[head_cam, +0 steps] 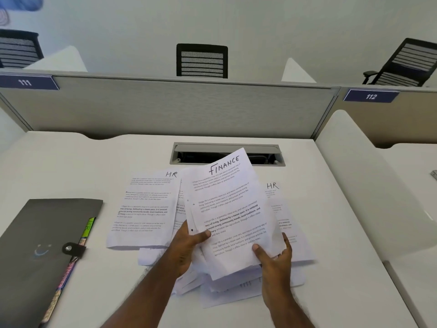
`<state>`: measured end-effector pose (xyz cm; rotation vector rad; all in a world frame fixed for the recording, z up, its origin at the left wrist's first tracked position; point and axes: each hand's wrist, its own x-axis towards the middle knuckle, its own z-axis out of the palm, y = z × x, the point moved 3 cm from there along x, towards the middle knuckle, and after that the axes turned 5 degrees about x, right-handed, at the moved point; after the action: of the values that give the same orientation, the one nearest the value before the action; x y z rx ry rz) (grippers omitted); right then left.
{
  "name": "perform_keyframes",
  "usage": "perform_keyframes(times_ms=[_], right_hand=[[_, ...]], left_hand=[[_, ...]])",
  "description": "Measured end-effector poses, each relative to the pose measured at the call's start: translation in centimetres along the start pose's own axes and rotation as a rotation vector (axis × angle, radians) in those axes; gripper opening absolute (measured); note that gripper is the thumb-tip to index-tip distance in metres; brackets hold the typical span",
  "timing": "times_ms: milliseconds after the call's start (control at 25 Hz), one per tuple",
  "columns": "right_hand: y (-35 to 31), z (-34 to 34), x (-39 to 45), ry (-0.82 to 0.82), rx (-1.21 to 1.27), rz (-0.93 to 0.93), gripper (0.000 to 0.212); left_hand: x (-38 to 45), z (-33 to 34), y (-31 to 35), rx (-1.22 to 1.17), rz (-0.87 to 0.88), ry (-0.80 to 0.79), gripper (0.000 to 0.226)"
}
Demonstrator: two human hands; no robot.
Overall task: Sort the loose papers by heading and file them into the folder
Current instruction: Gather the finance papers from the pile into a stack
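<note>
A printed sheet headed FINANCE (227,197) is lifted and tilted above a loose pile of papers (236,292) on the white desk. My left hand (186,247) pinches its lower left edge, thumb on top. My right hand (274,256) grips its lower right corner. One sheet headed HR (146,207) lies flat to the left, and another HR sheet (279,202) lies partly hidden to the right. A grey folder (42,245) with coloured tabs and a snap strap rests shut at the left of the desk.
A cable hatch (227,147) stands open in the desk behind the papers. A grey partition (165,107) closes off the back, a white divider (369,181) the right side. Office chairs stand beyond the partition.
</note>
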<state>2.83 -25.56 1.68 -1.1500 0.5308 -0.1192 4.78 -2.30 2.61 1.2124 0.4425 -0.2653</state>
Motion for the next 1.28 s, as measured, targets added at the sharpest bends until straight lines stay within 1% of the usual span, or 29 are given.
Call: perform_keyframes(times_ms=[80, 160, 240, 280, 360, 400, 440, 520, 640, 720, 800, 840, 920, 1000, 1080, 1160, 1240, 1280], right_hand=[[0.5, 0.8, -0.4, -0.032, -0.016, -0.028, 0.08], [0.8, 1.6, -0.3, -0.072, -0.067, 0.002, 0.067], [0.7, 1.6, 0.3, -0.046, -0.205, 0.014, 0.05], [0.4, 1.2, 0.7, -0.005, -0.354, -0.034, 0.047], [-0.1, 0.4, 1.7, 0.031, -0.856, -0.156, 0.055], [-0.2, 0.0, 2.2, 0.031, -1.126, -0.182, 0.064], [-0.2, -0.2, 2.5, 0.023, -1.331, -0.168, 0.074], [0.1, -0.4, 3.1, -0.009, -1.55, -0.085, 0.09], [0.3, -0.8, 3.5, 0.024, -1.673, -0.026, 0.098], [-0.2, -0.9, 4.0, 0.067, -1.666, -0.025, 0.093], [-0.8, -1.3, 4.7, 0.072, -1.593, -0.007, 0.08], [-1.1, -1.5, 5.2, 0.055, -1.533, -0.007, 0.069], [-1.6, -2.3, 6.3, 0.015, -1.322, -0.012, 0.047], [-2.3, -3.5, 7.6, -0.018, -1.108, -0.015, 0.033], [-3.3, -5.4, 8.9, 0.004, -0.925, -0.009, 0.026], [-4.3, -8.1, 10.2, 0.078, -0.699, 0.048, 0.019], [-5.3, -11.1, 11.2, 0.174, -0.496, 0.13, 0.022], [-5.8, -12.7, 11.6, 0.225, -0.432, 0.148, 0.023]], left_hand=[[-0.1, -0.6, 0.0, 0.05, 0.013, 0.069, 0.053], [-0.2, -1.6, 0.5, 0.028, 0.032, 0.115, 0.049], [-0.4, -3.4, 1.5, 0.002, 0.044, 0.15, 0.047], [-0.6, -4.6, 2.1, 0.006, 0.048, 0.173, 0.045], [-0.8, -6.9, 3.2, 0.019, 0.056, 0.217, 0.045], [-0.7, -7.9, 3.6, 0.018, 0.058, 0.233, 0.045], [-0.7, -8.7, 3.8, 0.007, 0.059, 0.249, 0.047], [-0.8, -9.6, 4.0, -0.021, 0.055, 0.269, 0.05], [-1.1, -9.9, 3.8, -0.042, 0.042, 0.276, 0.05], [-1.3, -9.9, 3.7, -0.048, 0.032, 0.27, 0.049], [-1.3, -9.8, 3.6, -0.052, 0.026, 0.264, 0.048], [-1.3, -9.7, 3.6, -0.056, 0.026, 0.263, 0.048], [-1.2, -9.5, 3.5, -0.065, 0.026, 0.259, 0.05], [-1.1, -9.4, 3.5, -0.066, 0.021, 0.258, 0.051], [-1.0, -9.3, 3.4, -0.062, 0.013, 0.257, 0.05], [-1.0, -9.2, 3.3, -0.063, 0.007, 0.254, 0.05], [-0.9, -9.2, 3.3, -0.06, 0.006, 0.259, 0.048], [-0.9, -9.1, 3.3, -0.057, 0.006, 0.264, 0.048]])
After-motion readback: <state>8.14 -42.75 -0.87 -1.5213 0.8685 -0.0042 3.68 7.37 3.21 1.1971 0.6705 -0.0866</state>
